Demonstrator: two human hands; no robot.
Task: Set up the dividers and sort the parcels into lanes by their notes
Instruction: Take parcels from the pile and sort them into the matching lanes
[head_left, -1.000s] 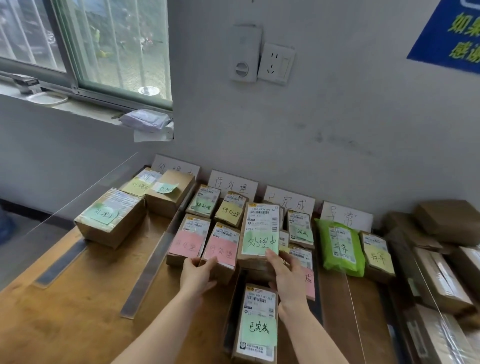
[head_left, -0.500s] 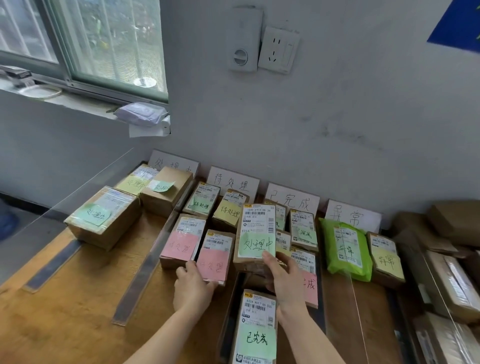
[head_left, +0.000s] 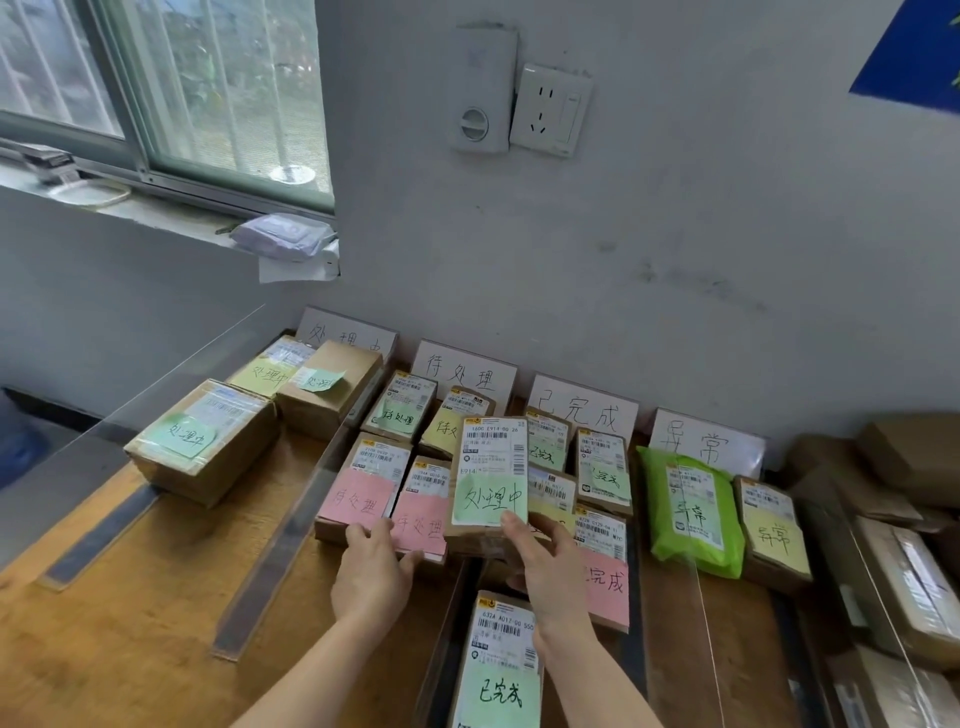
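My right hand (head_left: 553, 577) grips the lower right corner of a cardboard parcel (head_left: 488, 483) that carries a green note (head_left: 491, 500) reading 处理中; my thumb lies on the note's lower edge and the other fingers are curled beneath the box, out of sight. The parcel is tilted up toward me and sits above the divider (head_left: 447, 639) between the second and third lanes, overlapping parcels on both sides. My left hand (head_left: 371, 574) is just left of it, fingers curled loosely over the near edge of a parcel with a pink note (head_left: 420, 526) in the 待处理 lane; whether it actually clamps that parcel I cannot tell. Along the wall stand four white lane cards: 处理中 (head_left: 345, 332), 待处理 (head_left: 464, 373), 已完成 (head_left: 583, 410) and 异常 (head_left: 707, 441). The 处理中 lane at far left, well apart from the held parcel, has three larger boxes, the nearest (head_left: 202, 441) with a green note. Near my right wrist lies a parcel with a green 已完成 note (head_left: 498, 693). A green plastic mailer (head_left: 693, 514) lies in the 异常 lane on the wooden desk (head_left: 130, 623).
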